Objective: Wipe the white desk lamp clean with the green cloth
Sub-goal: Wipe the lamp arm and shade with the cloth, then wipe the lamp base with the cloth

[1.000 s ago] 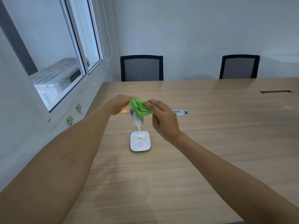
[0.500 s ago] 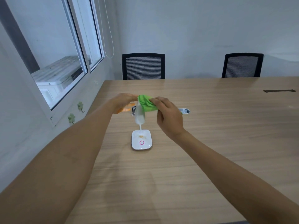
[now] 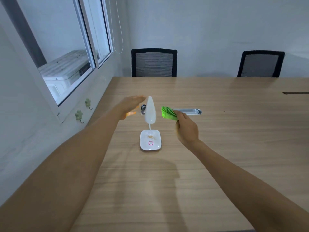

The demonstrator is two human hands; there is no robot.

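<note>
The white desk lamp stands on the wooden table, its oval head upright on a thin stem above a square base with a pink ring and some brownish specks. My right hand grips the bunched green cloth, a short gap to the right of the lamp head and not touching it. My left hand hovers just left of the lamp head, fingers stretched out flat and blurred; whether it touches the head I cannot tell.
The wooden table runs far right and forward. A metal cable slot lies behind my right hand. Two black mesh chairs stand at the far edge. A window and wall hooks line the left.
My right hand has pulled the green cloth off the lamp head and away to the right. The lamp head now stands uncovered and more upright. My left hand has opened beside it.
</note>
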